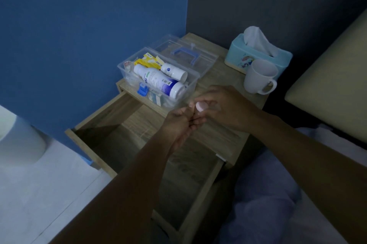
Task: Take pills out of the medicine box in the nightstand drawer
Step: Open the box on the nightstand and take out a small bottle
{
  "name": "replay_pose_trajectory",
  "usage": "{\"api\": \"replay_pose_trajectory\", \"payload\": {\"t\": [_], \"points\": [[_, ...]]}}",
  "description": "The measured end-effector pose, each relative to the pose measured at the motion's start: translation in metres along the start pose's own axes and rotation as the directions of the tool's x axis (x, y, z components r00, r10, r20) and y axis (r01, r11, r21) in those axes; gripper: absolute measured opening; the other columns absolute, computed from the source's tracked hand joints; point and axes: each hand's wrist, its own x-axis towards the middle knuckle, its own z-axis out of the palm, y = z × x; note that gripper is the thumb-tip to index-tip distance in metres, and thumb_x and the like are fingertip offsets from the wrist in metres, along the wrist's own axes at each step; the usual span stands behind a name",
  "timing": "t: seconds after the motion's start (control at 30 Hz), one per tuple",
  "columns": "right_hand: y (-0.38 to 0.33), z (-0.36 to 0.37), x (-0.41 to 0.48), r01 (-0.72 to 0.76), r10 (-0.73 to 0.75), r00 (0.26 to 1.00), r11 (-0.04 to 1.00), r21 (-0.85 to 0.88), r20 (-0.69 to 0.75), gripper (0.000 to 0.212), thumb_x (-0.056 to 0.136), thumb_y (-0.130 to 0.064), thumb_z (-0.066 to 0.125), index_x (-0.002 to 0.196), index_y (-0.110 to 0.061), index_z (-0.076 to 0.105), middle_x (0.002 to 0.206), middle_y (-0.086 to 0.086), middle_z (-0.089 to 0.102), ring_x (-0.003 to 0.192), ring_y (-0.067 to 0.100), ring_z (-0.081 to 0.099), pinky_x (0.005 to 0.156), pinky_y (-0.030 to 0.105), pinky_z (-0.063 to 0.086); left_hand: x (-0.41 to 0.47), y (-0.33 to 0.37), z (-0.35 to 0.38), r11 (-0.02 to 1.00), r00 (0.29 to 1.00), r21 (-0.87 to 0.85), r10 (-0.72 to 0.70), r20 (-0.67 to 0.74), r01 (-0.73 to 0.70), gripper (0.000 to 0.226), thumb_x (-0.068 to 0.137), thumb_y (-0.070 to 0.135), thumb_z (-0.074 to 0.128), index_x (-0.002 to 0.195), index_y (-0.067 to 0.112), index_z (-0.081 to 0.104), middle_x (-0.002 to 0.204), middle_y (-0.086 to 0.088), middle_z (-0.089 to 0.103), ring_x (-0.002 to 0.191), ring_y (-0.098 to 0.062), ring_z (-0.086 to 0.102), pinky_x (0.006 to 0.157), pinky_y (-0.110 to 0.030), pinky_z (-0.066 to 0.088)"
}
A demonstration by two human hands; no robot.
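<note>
While medicine box [158,77] sits open, right grip [222,108] pinches small pale bottle [201,106]; left grip [181,122] cupped, empty.

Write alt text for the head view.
Both hands, left hand and right hand, meet over the open drawer, holding a small white object. Behind sits an open medicine box beside a mug.

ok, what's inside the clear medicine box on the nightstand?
The open medicine box holds two white bottles lying on their sides, the larger bottle in front of the smaller bottle, with yellow packets behind. Whatever lies under the bottles is covered.
</note>
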Motion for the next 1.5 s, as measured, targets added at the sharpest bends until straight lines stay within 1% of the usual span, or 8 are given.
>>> {"api": "replay_pose_trajectory", "payload": {"t": [0.17, 0.37, 0.5, 0.6, 0.8, 0.93, 1.1, 1.5], "points": [[0.012, -0.008, -0.010, -0.025, 0.038, 0.991, 0.994, 0.104, -0.126, 0.049, 0.084, -0.005, 0.070, 0.131, -0.018, 0.064, 0.119, -0.004, 0.064, 0.106, 0.002, 0.062, 0.091, 0.014, 0.049, -0.003, -0.007, -0.009, 1.000, 0.998, -0.016, -0.025, -0.050, 0.024, 0.033, 0.102, 0.028, 0.047, 0.107, 0.003, 0.068, 0.093, -0.013, 0.078, 0.087, -0.017, 0.075, 0.095, -0.034, 0.056], [0.035, 0.010, -0.041, -0.218, 0.300, 0.919, 0.927, 0.306, -0.257, 0.037, 0.081, -0.011, 0.079, 0.116, -0.020, 0.070, 0.108, 0.008, 0.063, 0.091, 0.009, 0.067, 0.084, 0.019, 0.056, -0.003, -0.012, -0.013, 0.986, 0.998, -0.160, -0.045, 0.031, 0.050, 0.035, 0.100, 0.009, 0.044, 0.133, 0.002, 0.055, 0.111, -0.023, 0.073, 0.102, -0.030, 0.072, 0.094, -0.043, 0.056], [0.049, 0.035, -0.065, -0.313, 0.479, 0.838, 0.814, 0.490, -0.260, 0.037, 0.075, -0.004, 0.082, 0.105, -0.022, 0.070, 0.106, 0.011, 0.071, 0.091, 0.018, 0.072, 0.081, 0.022, 0.057, -0.004, -0.015, -0.013, 0.996, 0.998, 0.082, 0.027, 0.064, -0.032, 0.053, 0.083, 0.019, 0.073, 0.133, 0.009, 0.057, 0.120, -0.009, 0.072, 0.111, -0.022, 0.070, 0.097, -0.039, 0.055], [0.053, 0.055, -0.081, -0.356, 0.522, 0.781, 0.823, 0.442, -0.343, 0.026, 0.076, -0.022, 0.084, 0.100, -0.021, 0.075, 0.099, -0.005, 0.075, 0.090, 0.006, 0.072, 0.084, 0.027, 0.059, -0.001, -0.018, -0.010, 0.863, 0.978, 0.470, 0.207, 0.007, -0.186, 0.048, 0.079, 0.022, 0.079, 0.124, 0.017, 0.065, 0.110, 0.001, 0.076, 0.104, -0.011, 0.071, 0.092, -0.036, 0.057], [0.050, 0.079, -0.097, -0.422, 0.530, 0.750, 0.844, 0.331, -0.395, 0.045, 0.078, -0.056, 0.074, 0.116, -0.033, 0.068, 0.111, -0.017, 0.071, 0.105, -0.003, 0.065, 0.091, 0.022, 0.053, 0.003, -0.022, -0.003, 0.497, 0.905, 0.796, 0.400, 0.145, -0.346, 0.038, 0.088, 0.032, 0.068, 0.124, 0.023, 0.061, 0.111, 0.012, 0.069, 0.104, 0.001, 0.065, 0.087, -0.019, 0.054], [0.053, 0.084, -0.101, -0.404, 0.454, 0.771, 0.891, 0.209, -0.446, 0.036, 0.081, -0.043, 0.076, 0.113, -0.026, 0.073, 0.108, -0.010, 0.073, 0.105, 0.009, 0.064, 0.092, 0.022, 0.048, 0.005, -0.026, 0.000, 0.364, 0.926, 0.879, 0.325, 0.191, -0.309, 0.039, 0.097, 0.040, 0.052, 0.132, 0.024, 0.053, 0.130, 0.000, 0.058, 0.121, -0.017, 0.054, 0.099, -0.039, 0.049], [0.054, 0.083, -0.105, -0.420, 0.397, 0.779, 0.905, 0.065, -0.486, 0.025, 0.074, -0.028, 0.083, 0.097, -0.020, 0.077, 0.091, -0.003, 0.070, 0.090, 0.016, 0.056, 0.079, 0.019, 0.039, 0.012, -0.031, 0.004, 0.070, 0.933, 0.973, 0.306, 0.191, -0.222, 0.054, 0.099, 0.046, 0.042, 0.148, 0.024, 0.037, 0.164, -0.009, 0.020, 0.153, -0.025, 0.008, 0.123, -0.043, 0.015], [0.048, 0.076, -0.106, -0.378, 0.373, 0.794, 0.921, 0.092, -0.481, 0.040, 0.068, -0.013, 0.079, 0.108, -0.008, 0.073, 0.102, 0.005, 0.068, 0.096, 0.022, 0.060, 0.088, 0.019, 0.040, 0.018, -0.035, -0.003, -0.192, 0.909, 0.948, 0.288, 0.301, -0.253, 0.070, 0.100, 0.050, 0.036, 0.156, 0.011, 0.021, 0.166, -0.009, 0.012, 0.154, -0.020, 0.004, 0.125, -0.036, 0.002]]}}
